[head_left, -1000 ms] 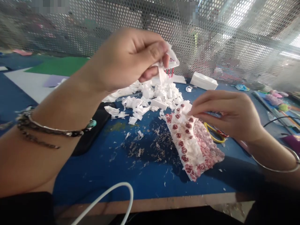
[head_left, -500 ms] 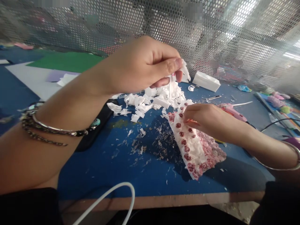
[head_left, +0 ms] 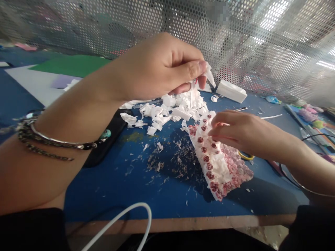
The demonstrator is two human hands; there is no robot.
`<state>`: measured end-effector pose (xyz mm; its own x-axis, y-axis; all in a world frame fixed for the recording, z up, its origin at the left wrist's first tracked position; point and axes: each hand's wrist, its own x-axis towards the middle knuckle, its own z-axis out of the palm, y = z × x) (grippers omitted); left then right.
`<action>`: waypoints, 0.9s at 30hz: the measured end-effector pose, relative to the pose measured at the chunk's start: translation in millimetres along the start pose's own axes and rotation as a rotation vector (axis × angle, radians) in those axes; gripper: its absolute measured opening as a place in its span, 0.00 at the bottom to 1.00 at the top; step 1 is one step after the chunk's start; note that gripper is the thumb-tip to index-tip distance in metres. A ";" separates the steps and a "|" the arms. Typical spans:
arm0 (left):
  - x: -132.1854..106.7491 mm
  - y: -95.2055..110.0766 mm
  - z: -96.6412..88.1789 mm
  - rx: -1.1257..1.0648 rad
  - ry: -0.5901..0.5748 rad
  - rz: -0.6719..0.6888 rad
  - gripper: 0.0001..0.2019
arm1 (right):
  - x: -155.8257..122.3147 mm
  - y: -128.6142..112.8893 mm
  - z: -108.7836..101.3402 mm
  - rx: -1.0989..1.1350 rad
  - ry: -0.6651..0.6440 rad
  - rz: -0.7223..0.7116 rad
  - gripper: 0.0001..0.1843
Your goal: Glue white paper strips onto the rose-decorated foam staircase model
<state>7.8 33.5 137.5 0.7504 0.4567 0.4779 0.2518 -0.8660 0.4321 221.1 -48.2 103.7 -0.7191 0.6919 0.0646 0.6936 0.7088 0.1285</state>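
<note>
Blue tabletop, smooth, brownish front edge along bottom of frame; perforated metal mesh, round holes, closes off the top. White sheet and green sheet, both flat, upper left. Left hand, upper centre, raised, thumb and fingers pinched on a thin, crumpled white paper piece. Right hand, right of centre, over upper part of the decorated panel; finger and thumb tips look slightly apart, can't tell if they grip anything. Decorated panel lies aslant, right of centre: rough white face, dark red rosettes along it, bumpy pink side, bottom corner pointing at front edge. Crumpled white paper pile at centre, just beyond panel. White block, straight-edged, upper right, near mesh. White cable, looped, bottom centre. Yellow loop, partly hidden by right hand. Shreds left of panel; room to move between panel and cable.
</note>
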 end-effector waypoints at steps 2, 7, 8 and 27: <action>0.0 0.0 -0.2 0.011 0.002 -0.003 0.18 | -0.3 -1.4 1.3 -0.110 -0.041 -0.056 0.11; -0.1 0.1 -0.2 0.013 -0.010 -0.005 0.18 | -0.6 -3.1 4.5 -0.208 -0.088 -0.109 0.12; 0.0 0.3 -0.1 0.019 -0.014 -0.009 0.19 | -1.1 -3.0 4.9 -0.214 -0.083 -0.119 0.12; 0.4 0.9 0.8 0.033 -0.023 -0.036 0.16 | -3.7 -1.2 2.8 0.012 0.010 -0.070 0.17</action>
<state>8.8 32.7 137.4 0.7546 0.4828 0.4444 0.2982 -0.8556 0.4232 223.0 -51.3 100.5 -0.7664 0.6390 0.0657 0.6418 0.7573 0.1208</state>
